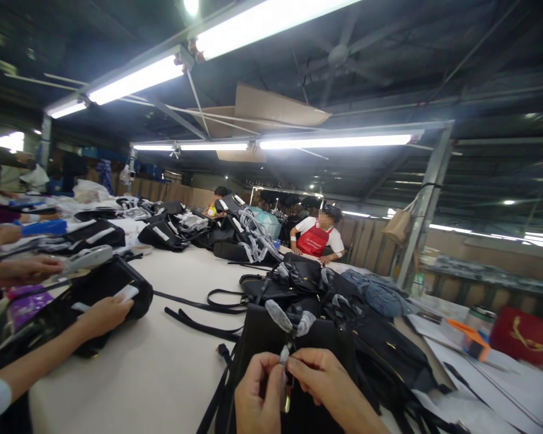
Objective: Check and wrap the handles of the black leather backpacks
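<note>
A black bag (260, 334) lies in front of me at the table's near side, its long strap (228, 377) trailing off to the left. On top of the bag, its handle carries clear plastic wrapping (279, 315). My left hand (260, 395) is closed, thumb and fingers pinching a small whitish wrapping strip (283, 354) just below the handle. From the other side my right hand (323, 383) is also closed, its fingertips pressed on the same strip. A gold metal piece (286, 402) hangs below the fingertips. Its upper part is partly hidden by my fingers.
More black bags (380, 337) are heaped to the right and beyond. At left, a co-worker's hands (104, 313) handle another black bag (138, 289). Across the table (176, 277) stands a person in a red apron (314, 240). A red bag (525, 337) and orange object (468, 337) sit right.
</note>
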{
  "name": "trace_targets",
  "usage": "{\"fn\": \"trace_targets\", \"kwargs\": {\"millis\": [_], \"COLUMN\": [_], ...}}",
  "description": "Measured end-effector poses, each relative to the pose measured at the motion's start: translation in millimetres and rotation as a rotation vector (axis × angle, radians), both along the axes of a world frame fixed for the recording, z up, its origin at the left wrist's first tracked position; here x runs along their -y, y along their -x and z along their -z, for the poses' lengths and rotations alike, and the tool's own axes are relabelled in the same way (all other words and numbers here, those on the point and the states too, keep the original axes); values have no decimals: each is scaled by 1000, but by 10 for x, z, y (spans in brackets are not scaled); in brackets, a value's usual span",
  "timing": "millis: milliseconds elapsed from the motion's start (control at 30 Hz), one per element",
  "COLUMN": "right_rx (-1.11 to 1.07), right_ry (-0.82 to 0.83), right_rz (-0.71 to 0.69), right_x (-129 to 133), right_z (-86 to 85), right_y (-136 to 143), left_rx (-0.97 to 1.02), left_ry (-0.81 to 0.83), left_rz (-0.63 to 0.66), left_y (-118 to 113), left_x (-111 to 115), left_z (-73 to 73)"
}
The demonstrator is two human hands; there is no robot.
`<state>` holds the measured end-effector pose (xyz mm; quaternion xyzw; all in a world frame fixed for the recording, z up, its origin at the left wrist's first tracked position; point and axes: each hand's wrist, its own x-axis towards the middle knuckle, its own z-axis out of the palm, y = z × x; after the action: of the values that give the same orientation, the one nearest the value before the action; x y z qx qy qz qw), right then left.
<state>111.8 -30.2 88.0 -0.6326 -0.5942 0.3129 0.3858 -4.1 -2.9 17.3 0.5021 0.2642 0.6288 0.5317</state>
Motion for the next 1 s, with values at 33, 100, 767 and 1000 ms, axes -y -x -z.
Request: {"fn": "trace_targets", "kwargs": {"millis": [33, 100, 767, 1000], "right_rx": [-22, -87, -1027, -1043], "right_ry": [-7, -15, 21, 4], "right_rz": [10, 10, 35, -23], "right_x": [-3, -3, 54, 47], "right_z": [6, 18, 14, 42], "right_y": [9, 34, 161, 107], "left_rx": [53, 134, 521, 337], "left_ry": [48, 103, 290, 138], "left_rz": [62, 171, 171, 118], "left_y": [-4, -12, -206, -122], "left_x": [-22, -51, 33, 103], "left_z": [17, 39, 56, 2]}}
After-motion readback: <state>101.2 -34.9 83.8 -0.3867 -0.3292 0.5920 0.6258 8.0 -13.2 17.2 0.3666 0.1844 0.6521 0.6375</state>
